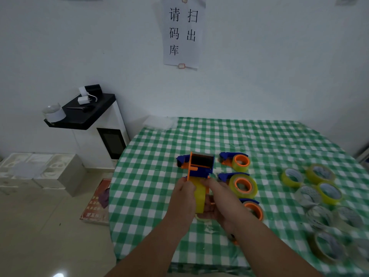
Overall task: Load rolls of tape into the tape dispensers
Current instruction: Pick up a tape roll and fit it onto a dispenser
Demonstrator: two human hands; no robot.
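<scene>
**Roll going onto the dispenser: where we could slip**

We hold a blue-and-orange tape dispenser just above the table, toward its left edge, with a yellow roll of tape edge-on between our hands. Our left hand has its fingers curled on the roll's left face; our right hand wraps round the roll and the dispenser's lower part from the other side. Whether the roll is fully seated on the hub we cannot tell, as our hands hide it.

As we judge it, the roll could go on crooked and jam if we push unevenly. The loose tape end could stick to our fingers or fold on itself before it reaches the blade. The grip also looks cramped, so the dispenser might twist out and drop onto the three loaded dispensers just beside our right hand.

The table wears a green-and-white checked cloth. Spare rolls cluster near its right edge. Beyond the left edge stand a white cabinet with a black top, grey boxes on the tiled floor, and a paper sign on the wall.
</scene>
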